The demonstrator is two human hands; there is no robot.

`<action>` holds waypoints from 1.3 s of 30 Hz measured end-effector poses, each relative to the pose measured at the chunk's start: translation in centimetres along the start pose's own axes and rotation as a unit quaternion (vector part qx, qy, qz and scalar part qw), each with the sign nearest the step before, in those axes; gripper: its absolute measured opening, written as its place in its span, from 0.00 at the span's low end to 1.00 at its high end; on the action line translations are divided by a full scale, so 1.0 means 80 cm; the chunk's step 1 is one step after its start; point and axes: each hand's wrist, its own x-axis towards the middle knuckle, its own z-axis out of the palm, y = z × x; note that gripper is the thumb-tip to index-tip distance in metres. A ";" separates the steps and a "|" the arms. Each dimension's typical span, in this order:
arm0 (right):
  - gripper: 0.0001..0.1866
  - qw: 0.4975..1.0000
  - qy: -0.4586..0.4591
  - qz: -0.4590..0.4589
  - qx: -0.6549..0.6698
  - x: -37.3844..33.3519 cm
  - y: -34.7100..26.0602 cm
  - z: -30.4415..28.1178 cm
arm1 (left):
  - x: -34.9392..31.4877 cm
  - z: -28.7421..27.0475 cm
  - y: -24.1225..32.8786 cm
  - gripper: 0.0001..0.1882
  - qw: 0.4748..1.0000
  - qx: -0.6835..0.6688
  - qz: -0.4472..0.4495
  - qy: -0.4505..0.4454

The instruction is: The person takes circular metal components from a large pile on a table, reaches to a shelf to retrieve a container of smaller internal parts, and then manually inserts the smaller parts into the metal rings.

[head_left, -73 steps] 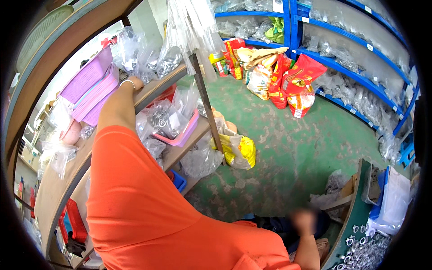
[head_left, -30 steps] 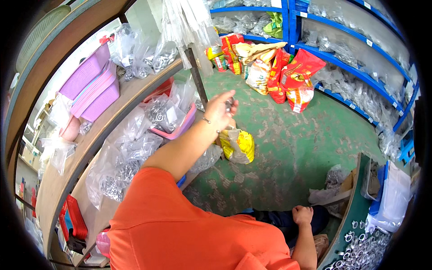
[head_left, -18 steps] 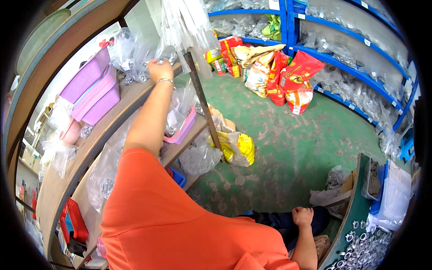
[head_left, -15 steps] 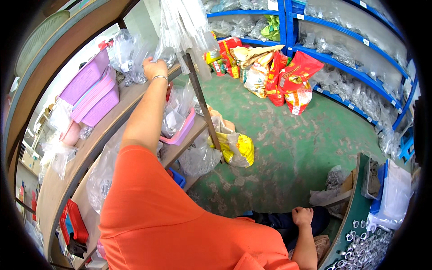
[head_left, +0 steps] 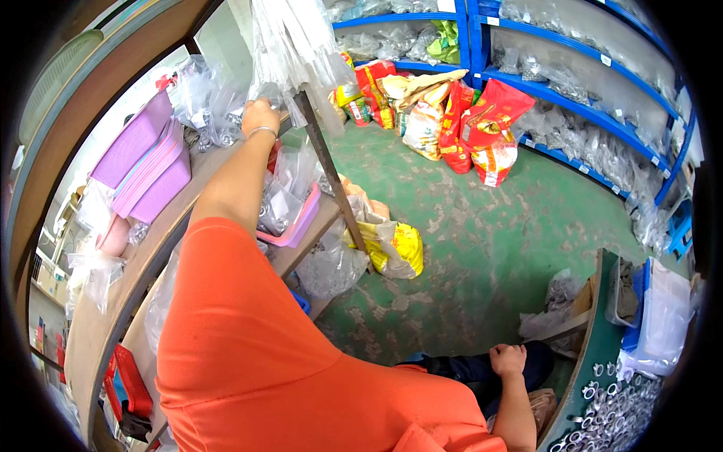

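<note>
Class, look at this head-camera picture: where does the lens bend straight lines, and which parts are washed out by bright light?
Head view: the blue shelves curve near the rim; the corners are black. The hanging clear bags above the left hand are glary and washed out. The green floor is evenly lit.

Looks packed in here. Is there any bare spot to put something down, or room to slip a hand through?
The green floor is open between the red sacks by the blue racks and the yellow bag. The wooden shelf has a bare strip below the purple trays. Around the left hand clear bags crowd tightly. The right hand rests low, beside metal rings.
</note>
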 end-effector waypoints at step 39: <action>0.16 1.000 0.004 0.027 -0.010 -0.001 0.001 0.004 | 0.035 -0.045 -0.036 0.09 0.984 0.051 0.158 0.068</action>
